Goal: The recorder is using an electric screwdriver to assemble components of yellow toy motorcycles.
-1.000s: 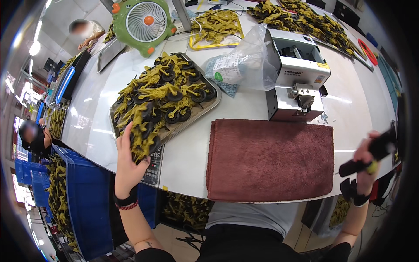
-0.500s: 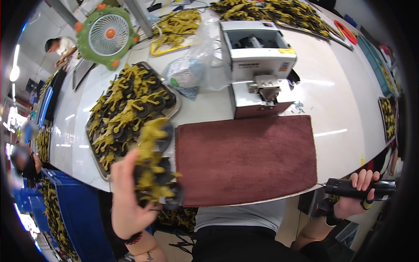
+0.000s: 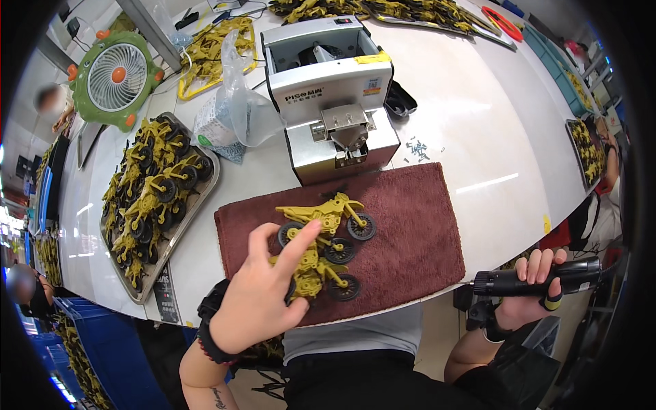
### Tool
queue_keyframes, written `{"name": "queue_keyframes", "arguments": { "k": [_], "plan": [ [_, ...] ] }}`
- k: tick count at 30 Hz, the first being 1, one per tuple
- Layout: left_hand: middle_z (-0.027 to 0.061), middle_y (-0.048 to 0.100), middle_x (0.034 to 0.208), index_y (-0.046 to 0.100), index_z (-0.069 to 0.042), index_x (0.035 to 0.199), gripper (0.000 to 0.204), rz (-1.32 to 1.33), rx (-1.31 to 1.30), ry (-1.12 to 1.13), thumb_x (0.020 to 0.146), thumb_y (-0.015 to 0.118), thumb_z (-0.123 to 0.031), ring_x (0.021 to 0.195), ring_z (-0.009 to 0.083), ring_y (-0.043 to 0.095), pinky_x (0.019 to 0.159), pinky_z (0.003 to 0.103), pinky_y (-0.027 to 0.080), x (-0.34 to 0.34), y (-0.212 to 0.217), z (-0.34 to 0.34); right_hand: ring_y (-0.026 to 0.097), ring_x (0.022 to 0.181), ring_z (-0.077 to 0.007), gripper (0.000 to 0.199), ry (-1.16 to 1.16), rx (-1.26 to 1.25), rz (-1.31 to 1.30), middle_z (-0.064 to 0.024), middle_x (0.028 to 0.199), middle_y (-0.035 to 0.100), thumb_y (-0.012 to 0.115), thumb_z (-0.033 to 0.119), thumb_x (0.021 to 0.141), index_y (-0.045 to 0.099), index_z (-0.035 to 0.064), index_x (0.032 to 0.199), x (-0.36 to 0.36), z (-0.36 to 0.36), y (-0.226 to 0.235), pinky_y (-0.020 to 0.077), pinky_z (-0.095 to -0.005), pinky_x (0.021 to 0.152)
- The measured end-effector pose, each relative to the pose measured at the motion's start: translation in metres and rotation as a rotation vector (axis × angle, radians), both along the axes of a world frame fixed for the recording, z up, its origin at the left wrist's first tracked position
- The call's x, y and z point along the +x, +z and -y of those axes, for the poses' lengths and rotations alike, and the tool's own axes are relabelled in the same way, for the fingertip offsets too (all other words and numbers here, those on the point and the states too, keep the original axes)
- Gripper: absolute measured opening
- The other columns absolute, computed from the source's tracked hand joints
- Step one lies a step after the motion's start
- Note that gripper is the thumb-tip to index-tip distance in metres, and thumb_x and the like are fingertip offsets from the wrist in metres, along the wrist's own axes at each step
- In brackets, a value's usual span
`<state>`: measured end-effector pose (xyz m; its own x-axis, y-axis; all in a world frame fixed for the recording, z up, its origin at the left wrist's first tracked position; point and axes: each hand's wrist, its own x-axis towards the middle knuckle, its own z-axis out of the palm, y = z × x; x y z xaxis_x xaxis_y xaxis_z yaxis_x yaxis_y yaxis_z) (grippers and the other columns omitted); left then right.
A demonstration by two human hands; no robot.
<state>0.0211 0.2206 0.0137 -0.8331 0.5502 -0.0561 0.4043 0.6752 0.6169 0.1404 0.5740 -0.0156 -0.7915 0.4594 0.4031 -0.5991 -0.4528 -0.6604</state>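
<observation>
Three yellow toy motorbikes (image 3: 326,242) with black wheels lie on a dark red cloth mat (image 3: 410,232) in front of me. My left hand (image 3: 263,294) rests on the nearest of them, fingers curled over it and the forefinger stretched toward the middle one. My right hand (image 3: 529,290) is off the table's edge at the lower right, closed around a black electric screwdriver (image 3: 536,279) that points left toward the mat.
A grey screw feeder machine (image 3: 335,96) stands behind the mat, loose screws (image 3: 417,147) beside it. A metal tray (image 3: 198,198) heaped with yellow motorbikes lies at the left. A green fan (image 3: 113,75) and a plastic bag (image 3: 232,116) stand behind. Blue crates (image 3: 82,342) sit below left.
My left hand carried a handful of motorbikes from the tray and laid them on the mat. My right hand with the screwdriver stayed low at the right edge.
</observation>
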Motion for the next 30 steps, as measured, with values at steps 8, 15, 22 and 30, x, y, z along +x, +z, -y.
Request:
{"name": "queue_keyframes", "arguments": {
  "k": [8, 15, 22, 30],
  "plan": [
    [0.0206, 0.029, 0.128, 0.055, -0.019, 0.125, 0.069, 0.152, -0.089, 0.01, 0.06, 0.069, -0.005, 0.071, 0.0262, 0.055, 0.074, 0.037, 0.049, 0.012, 0.02, 0.05, 0.043, 0.068, -0.0142, 0.033, -0.008, -0.045, -0.008, -0.0039, 0.075, 0.043, 0.063, 0.013, 0.085, 0.043, 0.0058, 0.11, -0.005, 0.003, -0.006, 0.0376, -0.0304, 0.065],
    [0.0183, 0.035, 0.121, 0.056, -0.015, 0.122, 0.061, 0.262, -0.134, -0.087, 0.062, 0.066, -0.01, 0.07, 0.0276, 0.055, 0.072, 0.036, 0.048, 0.009, 0.02, 0.079, 0.044, 0.066, -0.0139, 0.032, 0.018, -0.101, -0.038, -0.0037, 0.076, 0.044, 0.062, 0.012, 0.084, 0.045, 0.0054, 0.11, -0.007, 0.005, -0.004, 0.0375, -0.0304, 0.065],
    [0.0161, 0.038, 0.118, 0.059, -0.003, 0.121, 0.059, 0.53, 0.112, -0.427, 0.066, 0.069, -0.019, 0.095, 0.0234, 0.052, 0.087, 0.029, 0.042, -0.011, 0.035, 0.104, 0.049, 0.065, -0.0126, 0.034, 0.019, -0.124, -0.045, -0.0022, 0.08, 0.049, 0.063, 0.013, 0.083, 0.045, 0.007, 0.111, -0.007, 0.008, -0.004, 0.039, -0.0302, 0.066],
    [0.0179, 0.045, 0.112, 0.06, -0.013, 0.121, 0.061, 0.061, 0.003, -0.391, 0.061, 0.068, -0.016, 0.092, 0.0362, 0.059, 0.077, 0.034, 0.05, -0.022, 0.047, -0.013, 0.049, 0.065, -0.0125, 0.035, 0.036, -0.11, -0.065, -0.0007, 0.077, 0.048, 0.064, 0.014, 0.083, 0.045, 0.0074, 0.111, -0.004, 0.007, -0.005, 0.0396, -0.0303, 0.066]
  ]
}}
